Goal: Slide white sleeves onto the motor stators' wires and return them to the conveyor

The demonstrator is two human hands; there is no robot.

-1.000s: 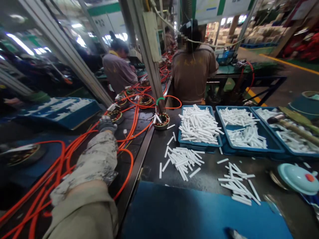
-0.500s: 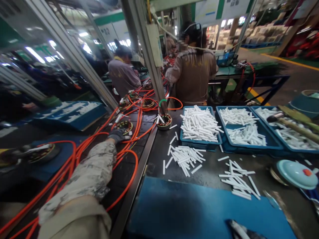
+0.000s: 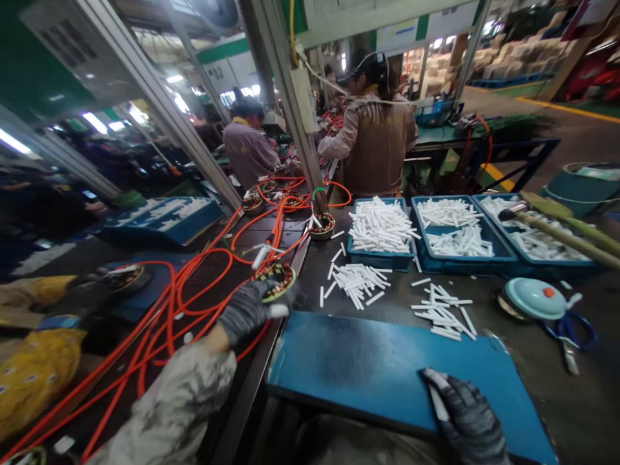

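Observation:
My left hand (image 3: 249, 311), in a dark grey striped glove with a pale thumb, grips the near rim of a motor stator (image 3: 277, 281). This ring has coloured windings inside and a greenish upper edge. It is held beside the left edge of the blue board (image 3: 358, 352), and part of it is hidden behind my fingers. A white sleeve-like piece (image 3: 260, 257) sticks up by its far side. My right hand (image 3: 467, 413), gloved alike, rests on the board's near right part. Its fingers lie loosely extended, and I make out nothing held in them.
White tubes lie in loose piles (image 3: 358, 284) and fill blue trays (image 3: 382, 259). Orange-red cables (image 3: 169, 323) run along the left. Another stator (image 3: 321, 227) stands by a metal post. Scissors (image 3: 569, 336) and a light-blue lidded dish (image 3: 533, 298) sit right. A co-worker's gloved hand (image 3: 99, 281) holds a stator.
My left hand has drawn the stator nearer and to the right, to the board's edge. My right hand has come further into view over the board. The camera view has shifted.

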